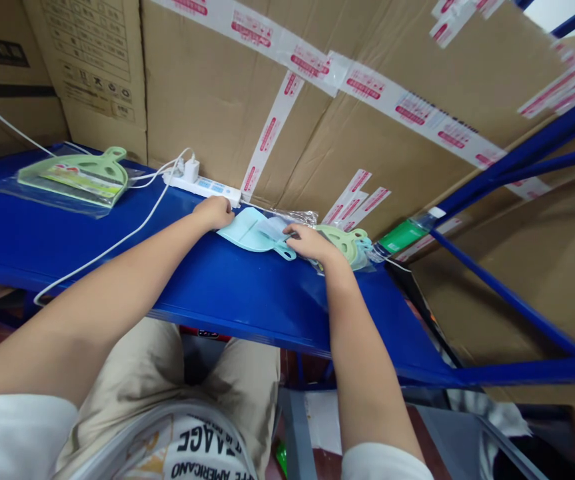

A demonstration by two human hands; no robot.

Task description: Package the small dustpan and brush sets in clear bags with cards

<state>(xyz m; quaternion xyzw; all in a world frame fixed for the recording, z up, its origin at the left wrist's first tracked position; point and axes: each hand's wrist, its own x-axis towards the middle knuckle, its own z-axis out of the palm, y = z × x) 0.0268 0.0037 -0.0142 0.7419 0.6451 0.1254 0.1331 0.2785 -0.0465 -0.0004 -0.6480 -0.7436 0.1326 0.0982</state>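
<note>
A light blue plastic dustpan (247,232) lies on the blue shelf in front of me, its handle with a hole pointing right. My left hand (214,213) is closed at the dustpan's left edge, its fingertips partly hidden. Over the handle end, my right hand (310,241) has its fingers bent around a pale card (273,227) that rests across the dustpan. Just beyond my right hand is a pile with a light green dustpan (340,241) and clear plastic wrapping.
Another green dustpan (72,179) lies bagged at the left. A white power strip (207,187) with plugs and cables runs along the cardboard wall (207,87). A green-labelled bottle (407,235) leans at the right by blue metal struts (512,287).
</note>
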